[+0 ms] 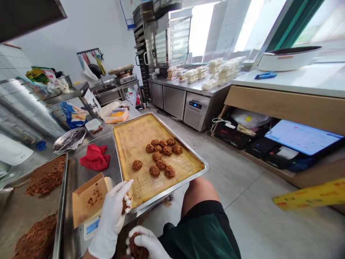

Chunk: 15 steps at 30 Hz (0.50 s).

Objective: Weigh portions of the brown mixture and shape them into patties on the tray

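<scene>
two lumps gripped in gloved hands beside a tray of shaped balls

a brown lump [125, 205] is grasped in the left hand [114, 210], pressed between curled fingers and palm, and is partly hidden by them. at about four o'clock from there, a darker lump [138, 248] is clasped in the right hand [148, 242], with the thumb laid across it. neither hand is free.

shaping by hand is judged to be the step in hand: the loose stuff appears to be pressed into rounds. for the next move, even pressure seems to be called for until each lump is firm, then a gentle release on a bare part of the sheet, so that neighbours are not knocked.

at one to two o'clock from the left hand, the baking tray [134, 131] is set on the surface [114, 166]. a cluster of balls [167, 150] is gathered on it, and a lone ball [137, 165] is placed apart, at the cluster's eight o'clock.

at ten o'clock from the left hand, a crumb-specked carton [81, 205] is seen by a scale [93, 226]. the red cloth [95, 157] is left crumpled at eleven. farther out, at nine, brown mixture [35, 235] is heaped in a metal tray [13, 212].
</scene>
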Each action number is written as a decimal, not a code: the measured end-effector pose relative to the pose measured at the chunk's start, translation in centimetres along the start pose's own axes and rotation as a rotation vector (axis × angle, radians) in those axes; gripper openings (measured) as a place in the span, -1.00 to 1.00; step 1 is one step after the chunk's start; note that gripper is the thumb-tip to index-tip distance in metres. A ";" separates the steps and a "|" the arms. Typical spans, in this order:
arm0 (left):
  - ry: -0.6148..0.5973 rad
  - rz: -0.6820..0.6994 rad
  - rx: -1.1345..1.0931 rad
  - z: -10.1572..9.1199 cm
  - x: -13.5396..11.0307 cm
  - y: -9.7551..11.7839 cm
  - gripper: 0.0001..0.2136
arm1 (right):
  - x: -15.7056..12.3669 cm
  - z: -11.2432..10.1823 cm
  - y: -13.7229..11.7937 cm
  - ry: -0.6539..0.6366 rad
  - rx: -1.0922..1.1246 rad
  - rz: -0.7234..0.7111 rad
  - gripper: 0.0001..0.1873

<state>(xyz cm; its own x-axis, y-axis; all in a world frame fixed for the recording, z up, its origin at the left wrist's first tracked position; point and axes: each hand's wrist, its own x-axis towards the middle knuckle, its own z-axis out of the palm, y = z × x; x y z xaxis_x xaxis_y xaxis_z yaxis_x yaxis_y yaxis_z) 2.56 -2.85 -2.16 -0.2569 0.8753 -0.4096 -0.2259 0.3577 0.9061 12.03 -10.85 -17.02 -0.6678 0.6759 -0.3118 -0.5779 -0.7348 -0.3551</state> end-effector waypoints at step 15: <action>-0.052 0.586 0.900 -5.6 -4.7 0.0 -0.72 | -1.3 0.7 -1.0 -0.029 0.219 0.002 -0.49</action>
<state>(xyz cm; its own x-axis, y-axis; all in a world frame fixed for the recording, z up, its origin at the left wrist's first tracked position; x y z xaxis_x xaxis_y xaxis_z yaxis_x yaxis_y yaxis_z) -1.46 -8.77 -0.88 -0.0549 0.9935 0.0996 0.6996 -0.0329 0.7138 13.16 -11.07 -15.60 -0.6801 0.6750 -0.2860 -0.6628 -0.7329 -0.1537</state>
